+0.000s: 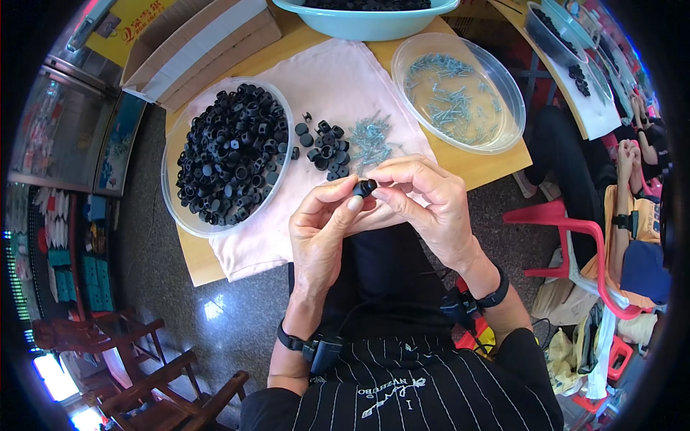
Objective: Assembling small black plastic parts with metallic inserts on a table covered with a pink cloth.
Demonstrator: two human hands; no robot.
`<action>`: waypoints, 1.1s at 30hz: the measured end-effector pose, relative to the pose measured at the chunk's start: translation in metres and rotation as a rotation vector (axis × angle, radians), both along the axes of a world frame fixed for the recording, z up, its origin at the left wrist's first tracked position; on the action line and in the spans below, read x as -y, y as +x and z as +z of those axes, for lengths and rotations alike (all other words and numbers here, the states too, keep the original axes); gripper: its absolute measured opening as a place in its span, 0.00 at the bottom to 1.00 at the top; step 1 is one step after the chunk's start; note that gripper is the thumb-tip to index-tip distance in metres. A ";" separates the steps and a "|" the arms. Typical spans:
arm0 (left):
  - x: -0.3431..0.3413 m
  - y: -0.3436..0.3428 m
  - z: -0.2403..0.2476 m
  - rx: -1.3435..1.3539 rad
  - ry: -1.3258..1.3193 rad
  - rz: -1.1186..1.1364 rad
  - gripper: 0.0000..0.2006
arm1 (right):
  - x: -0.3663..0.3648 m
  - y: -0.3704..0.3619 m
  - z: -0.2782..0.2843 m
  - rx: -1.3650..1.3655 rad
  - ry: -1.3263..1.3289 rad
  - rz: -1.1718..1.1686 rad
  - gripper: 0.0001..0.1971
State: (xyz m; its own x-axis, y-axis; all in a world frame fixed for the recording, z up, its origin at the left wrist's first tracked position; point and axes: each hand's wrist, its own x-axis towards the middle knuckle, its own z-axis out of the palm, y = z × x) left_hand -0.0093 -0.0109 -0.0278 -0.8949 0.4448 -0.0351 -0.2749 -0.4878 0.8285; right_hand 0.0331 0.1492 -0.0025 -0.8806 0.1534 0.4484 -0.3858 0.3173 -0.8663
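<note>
Between the fingertips of both hands, above the near edge of a pink cloth [338, 79], is a small round black plastic cap [364, 188]. My left hand [323, 223] is closed in a pinch on its left side. From the right, my right hand [431, 205] has thumb and forefinger closed at the cap's other side; whether a screw is also in them is hidden. Just beyond the fingers lie a small heap of black caps [328, 149] and a loose pile of silvery screws [370, 138].
A clear round tub [169, 188] full of black caps stands on the left, a clear tub [512, 118] of screws on the right. Behind are a cardboard box [208, 54] and a pale blue basin [366, 23]. A red stool [553, 215] and another person's hands [627, 159] are at right.
</note>
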 end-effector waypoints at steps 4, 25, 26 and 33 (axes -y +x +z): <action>0.000 0.000 0.002 0.008 -0.014 -0.013 0.12 | 0.001 0.001 -0.001 0.021 -0.088 -0.014 0.10; 0.002 -0.001 -0.004 0.027 -0.011 -0.003 0.13 | 0.003 0.002 0.006 0.006 0.115 -0.056 0.11; 0.002 -0.001 -0.004 0.026 -0.009 -0.003 0.13 | 0.002 0.002 0.003 0.000 0.110 -0.052 0.11; 0.001 -0.001 -0.001 0.025 0.000 -0.029 0.13 | 0.003 0.002 0.000 0.090 -0.148 0.002 0.10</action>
